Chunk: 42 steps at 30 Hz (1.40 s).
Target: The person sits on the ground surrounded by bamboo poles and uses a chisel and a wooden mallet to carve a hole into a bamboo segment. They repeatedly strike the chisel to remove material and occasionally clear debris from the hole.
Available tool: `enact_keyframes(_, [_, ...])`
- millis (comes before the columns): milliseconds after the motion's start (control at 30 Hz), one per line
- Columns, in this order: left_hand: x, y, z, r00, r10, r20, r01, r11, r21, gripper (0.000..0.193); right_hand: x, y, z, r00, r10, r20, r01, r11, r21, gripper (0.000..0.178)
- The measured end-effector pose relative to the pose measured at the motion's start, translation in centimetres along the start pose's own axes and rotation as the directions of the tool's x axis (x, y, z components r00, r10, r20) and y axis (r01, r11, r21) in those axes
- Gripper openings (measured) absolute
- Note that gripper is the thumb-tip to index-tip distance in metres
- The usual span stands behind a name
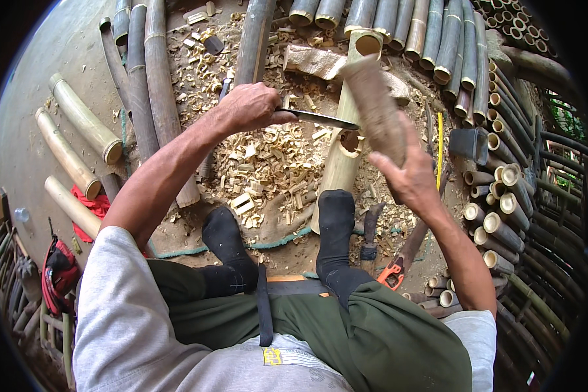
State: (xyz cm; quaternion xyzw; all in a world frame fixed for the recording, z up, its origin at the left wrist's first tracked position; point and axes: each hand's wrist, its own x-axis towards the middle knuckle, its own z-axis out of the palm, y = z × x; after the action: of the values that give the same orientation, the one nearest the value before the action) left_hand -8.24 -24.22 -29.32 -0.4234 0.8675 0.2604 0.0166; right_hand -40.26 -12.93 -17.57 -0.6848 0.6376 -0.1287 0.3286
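While the left hand (258, 104) grips a knife (321, 119) over the notched bamboo culm (338, 166), right of the shavings (261, 160), the right hand (411, 173) holds a wooden block (374, 104), whose glancing blow could skid the knife or split the culm.

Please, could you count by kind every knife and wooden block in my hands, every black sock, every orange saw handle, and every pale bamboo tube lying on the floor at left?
Knife: 1
Wooden block: 1
Black socks: 2
Orange saw handle: 1
Pale bamboo tubes: 3
Total: 8
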Motion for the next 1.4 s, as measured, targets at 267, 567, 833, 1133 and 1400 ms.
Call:
enact_keyframes(267, [0.2, -0.6, 0.1, 0.998, 0.062, -0.024, -0.063, 0.998, -0.019, 0.074, 1.8, -0.9, -1.2, 0.999, -0.015, 0.038, 0.014, 0.999, 0.029, 0.087])
enact_keyframes(567, [0.8, -1.5, 0.6, 0.996, 0.037, 0.080, -0.032, 0.998, -0.059, 0.075, 4.5, -2.1, -1.9, 0.940, 0.175, 0.292, -0.130, 0.977, -0.167, 0.090])
enact_keyframes(833, [0.9, -1.6, 1.1, 0.992, 0.106, 0.072, -0.103, 0.994, -0.043, 0.073, 4.4, -1.1, -0.3, 0.911, 0.143, 0.386, -0.033, 0.960, -0.278, 0.093])
enact_keyframes(1133, [-5.2, 4.3, 4.5, 0.950, 0.179, -0.256, -0.173, 0.984, 0.046, 0.039, 2.4, 0.7, -2.7, 1.000, 0.015, 0.018, -0.020, 0.935, 0.355, 0.084])
enact_keyframes(1400, [-3.5, 6.5, 4.5, 0.999, -0.037, -0.025, 0.039, 0.994, 0.103, 0.021, -0.6, 4.3, -4.1, 0.749, -0.602, 0.277, 0.661, 0.646, -0.382, 0.078])
